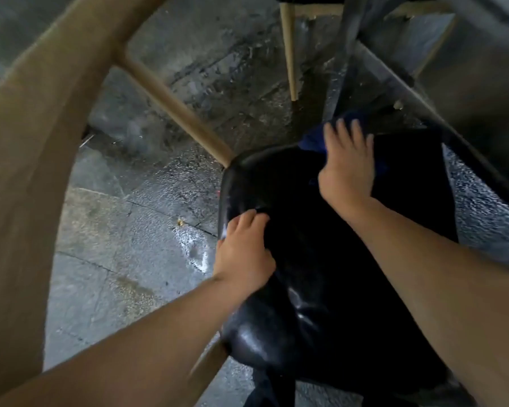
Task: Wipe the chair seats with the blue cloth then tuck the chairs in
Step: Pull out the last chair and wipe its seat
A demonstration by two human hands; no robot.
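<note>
A black, shiny padded chair seat (321, 259) fills the lower middle of the head view. My right hand (347, 163) lies flat on the dark blue cloth (313, 139), pressing it onto the far end of the seat. At the seat's left edge my left hand (243, 251) grips the padding, fingers curled over the rim. A tan wooden chair frame (27, 142) curves around the left side, with one spindle (174, 107) running down to the seat.
The floor (130, 230) is wet grey concrete with shiny patches. Another chair's tan leg (288, 51) stands at the top middle. A dark table leg or frame (423, 92) slants along the right, close to the seat's far end.
</note>
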